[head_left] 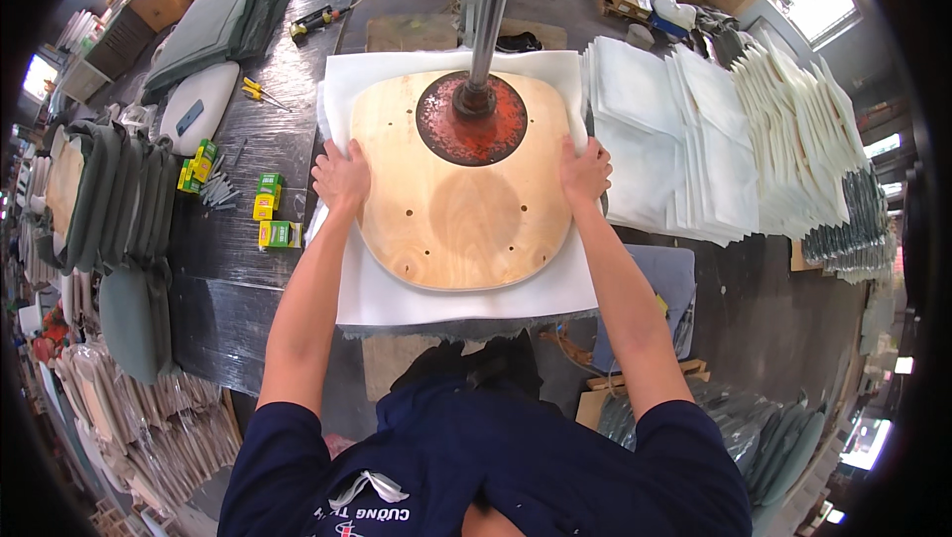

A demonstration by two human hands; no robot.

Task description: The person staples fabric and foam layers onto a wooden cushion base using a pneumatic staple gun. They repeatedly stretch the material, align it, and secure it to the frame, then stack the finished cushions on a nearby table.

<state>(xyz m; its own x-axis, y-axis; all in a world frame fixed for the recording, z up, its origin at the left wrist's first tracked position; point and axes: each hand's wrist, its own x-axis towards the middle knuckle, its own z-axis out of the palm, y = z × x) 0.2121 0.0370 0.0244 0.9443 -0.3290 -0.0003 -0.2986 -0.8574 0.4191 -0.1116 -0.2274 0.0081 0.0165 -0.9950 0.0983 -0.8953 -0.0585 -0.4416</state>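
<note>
A rounded plywood seat board [446,249] with several small holes lies on a white foam sheet [372,307] in front of me. My left hand [341,178] grips the board's left edge, thumb along the rim and fingers bent outward over the foam. Opposite it, my right hand [586,172] holds the right edge in the same way. A worn red round press plate [436,120] at the end of a metal rod [495,16] stands over the far half of the board; whether it presses on the wood I cannot tell.
At right are stacks of white foam sheets [714,160]. On the dark left table [223,309] sit green-yellow boxes [281,235], loose staple strips [220,190], yellow-handled pliers [263,94], an air tool [317,21] and a phone [188,117]. Grey padded seats [119,190] stand far left.
</note>
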